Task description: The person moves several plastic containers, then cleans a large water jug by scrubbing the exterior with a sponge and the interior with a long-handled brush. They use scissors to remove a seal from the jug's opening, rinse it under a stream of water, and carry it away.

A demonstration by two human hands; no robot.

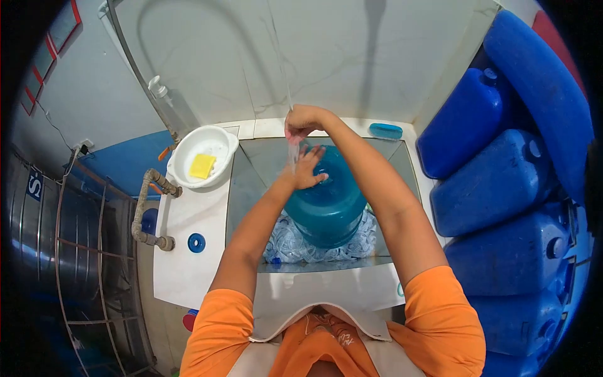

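A large translucent blue water jug [330,210] stands in the sink [402,169], on a heap of pale, strip-like plastic pieces [286,245]. My left hand [308,171] lies on the top of the jug with its fingers spread. Just beyond it, my right hand [306,120] is closed at the back edge of the sink, above the jug. Something pink [292,136] shows under its fingers, too small to name. A thin, clear line runs down the wall to this hand, and a clear streak, perhaps water, falls below it.
On the left of the counter, a white basin [212,135] holds a yellow sponge [201,166]. A pump bottle [173,103], pipes [143,207] and a blue ring [196,242] are nearby. A blue brush [385,131] lies behind the sink. Blue jerrycans [496,179] are stacked at right.
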